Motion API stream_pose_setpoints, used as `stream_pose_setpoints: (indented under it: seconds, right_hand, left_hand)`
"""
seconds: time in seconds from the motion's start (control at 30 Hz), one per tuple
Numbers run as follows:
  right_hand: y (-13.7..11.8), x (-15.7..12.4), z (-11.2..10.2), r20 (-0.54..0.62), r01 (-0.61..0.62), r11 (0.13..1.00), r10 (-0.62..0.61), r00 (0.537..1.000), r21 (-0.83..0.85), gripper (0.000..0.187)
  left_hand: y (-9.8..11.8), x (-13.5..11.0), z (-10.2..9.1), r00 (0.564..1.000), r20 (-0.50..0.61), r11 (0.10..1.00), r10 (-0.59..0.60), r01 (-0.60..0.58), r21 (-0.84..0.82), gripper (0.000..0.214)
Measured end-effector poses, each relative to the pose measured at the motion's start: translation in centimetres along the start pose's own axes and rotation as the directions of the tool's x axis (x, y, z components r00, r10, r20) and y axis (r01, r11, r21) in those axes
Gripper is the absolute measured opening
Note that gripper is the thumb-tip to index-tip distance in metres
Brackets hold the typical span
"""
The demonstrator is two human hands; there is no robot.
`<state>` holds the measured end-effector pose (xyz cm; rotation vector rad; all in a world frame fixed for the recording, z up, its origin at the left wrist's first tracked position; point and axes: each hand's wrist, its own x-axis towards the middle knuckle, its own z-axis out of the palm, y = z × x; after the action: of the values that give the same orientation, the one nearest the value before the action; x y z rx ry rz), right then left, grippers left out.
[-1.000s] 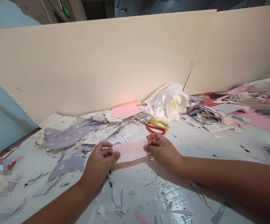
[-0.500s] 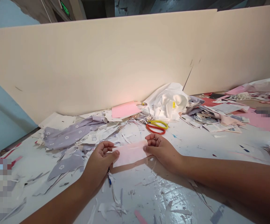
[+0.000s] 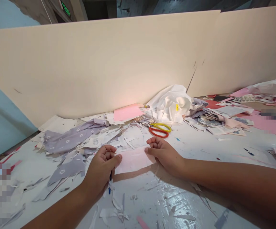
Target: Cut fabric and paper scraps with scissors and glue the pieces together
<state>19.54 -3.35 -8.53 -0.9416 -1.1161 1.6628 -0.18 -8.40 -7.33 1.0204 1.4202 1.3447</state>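
Pink paper strip (image 3: pixel 133 160) is held just above the scrap-littered white table (image 3: pixel 200 149) near its middle, the left hand (image 3: pixel 102 167) pinching one end and the right hand (image 3: pixel 164 152) pinching the other, with red-and-yellow scissors (image 3: pixel 159 129) lying beyond.

Paper sheet (image 3: pixel 134 160) lies between both hands, scissors (image 3: pixel 159 129) behind it.

Left hand (image 3: pixel 102 165), right hand (image 3: pixel 164 153), pinching pink paper (image 3: pixel 133 160), scissors (image 3: pixel 159 129) beyond
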Motion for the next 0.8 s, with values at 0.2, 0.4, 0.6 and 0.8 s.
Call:
stream_pose_setpoints:
  seconds: [0.2,0.4,0.6,0.8]
  right_hand:
    - [0.1,0.1,-0.1,-0.004,0.023,1.0,-0.023,1.0,-0.02,0.033]
    - [-0.1,0.1,-0.1,-0.007,0.076,0.996,-0.077,0.997,-0.047,0.035]
    - [-1.0,0.0,0.0,0.021,0.13,0.978,-0.129,0.991,-0.162,0.033]
    - [-1.5,-0.1,0.0,0.144,0.069,0.984,-0.045,0.989,-0.162,0.034]
  left_hand:
    - [0.2,0.0,0.0,1.0,0.009,1.0,0.01,-0.01,-0.028,0.029]
    - [0.6,-0.6,0.3,0.989,0.127,0.996,-0.072,0.078,-0.04,0.043]
    - [0.4,-0.3,0.1,0.999,0.033,0.998,-0.032,0.033,-0.051,0.042]
    - [0.7,-0.4,0.1,0.999,0.039,0.993,-0.025,0.029,-0.114,0.042]
